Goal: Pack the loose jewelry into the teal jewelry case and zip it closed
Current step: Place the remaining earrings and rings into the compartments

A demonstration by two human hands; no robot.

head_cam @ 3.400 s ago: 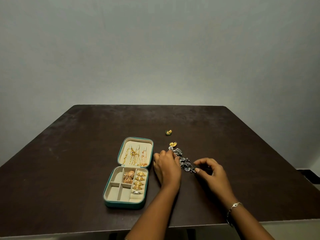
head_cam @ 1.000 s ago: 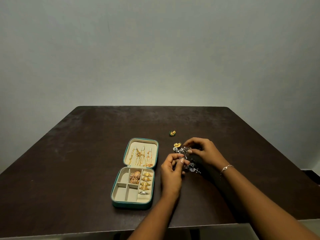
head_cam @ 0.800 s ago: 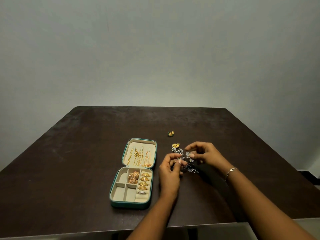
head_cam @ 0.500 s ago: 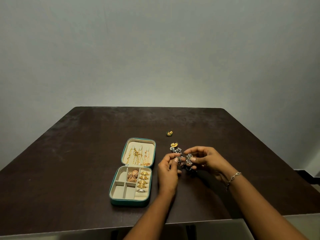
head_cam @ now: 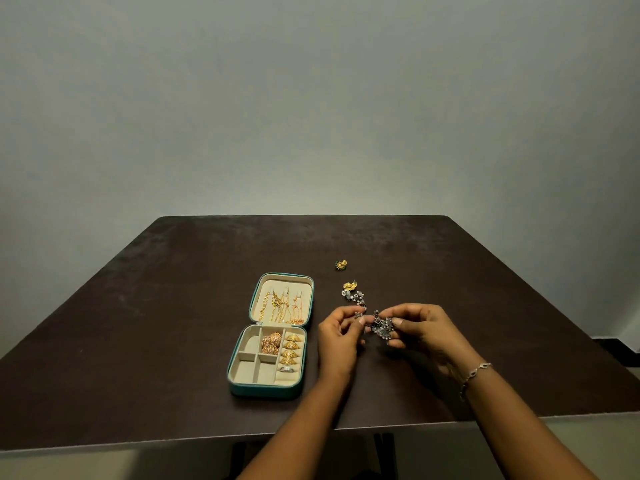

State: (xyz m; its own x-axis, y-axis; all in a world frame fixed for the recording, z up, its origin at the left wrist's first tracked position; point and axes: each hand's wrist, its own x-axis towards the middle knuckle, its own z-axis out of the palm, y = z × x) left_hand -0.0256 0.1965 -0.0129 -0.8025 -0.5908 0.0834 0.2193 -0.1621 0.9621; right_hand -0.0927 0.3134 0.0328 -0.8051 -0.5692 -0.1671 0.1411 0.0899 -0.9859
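The teal jewelry case [head_cam: 259, 389] lies open on the dark table, with gold chains in its lid and gold rings and earrings in its tray compartments. To its right, my left hand [head_cam: 337, 337] and my right hand [head_cam: 424, 329] both pinch a dark silver jewelry piece [head_cam: 380, 328] held just above the table. More silver pieces [head_cam: 355, 297] and a gold flower earring [head_cam: 349, 285] lie loose beyond my hands. A small green-and-gold earring [head_cam: 341, 265] sits farther back.
The dark brown table [head_cam: 138, 306] runs to a front edge close to me and a back edge at a grey wall. A silver bracelet [head_cam: 476, 374] is on my right wrist.
Both hands have drawn slightly nearer and lifted part of the silver jewelry off the table, holding it between their fingertips. The case and the other loose pieces have not moved.
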